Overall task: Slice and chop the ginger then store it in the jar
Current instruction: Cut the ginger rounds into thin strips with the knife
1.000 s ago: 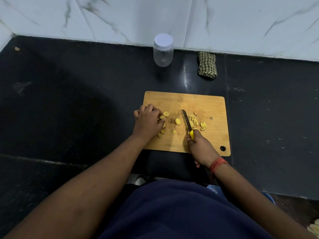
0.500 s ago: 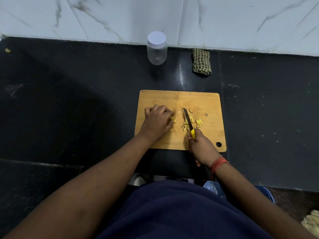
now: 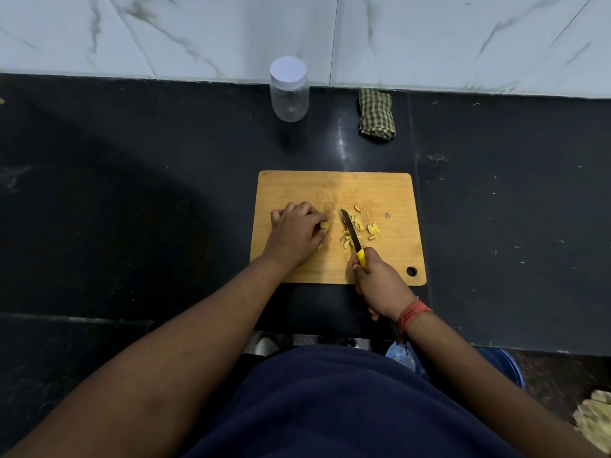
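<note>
A wooden cutting board (image 3: 390, 259) lies on the black counter. My left hand (image 3: 296, 231) sits on the board's left half, its fingers curled round a stack of yellow ginger slices (image 3: 324, 225). My right hand (image 3: 377, 279) grips the yellow handle of a small knife (image 3: 351, 233), whose dark blade points away from me and rests on the board just right of the held ginger. Chopped ginger bits (image 3: 360, 228) lie scattered to the right of the blade. A clear plastic jar (image 3: 289, 89) with a white lid stands shut against the back wall.
A folded green checked cloth (image 3: 377, 114) lies right of the jar by the marble wall. The black counter (image 3: 132, 200) spreads wide on both sides of the board. A blue bucket (image 3: 502, 365) shows below the counter edge at the right.
My left hand has gathered the loose ginger slices into a stack under its fingers. The knife has stayed just right of it, and more chopped bits lie by the blade.
</note>
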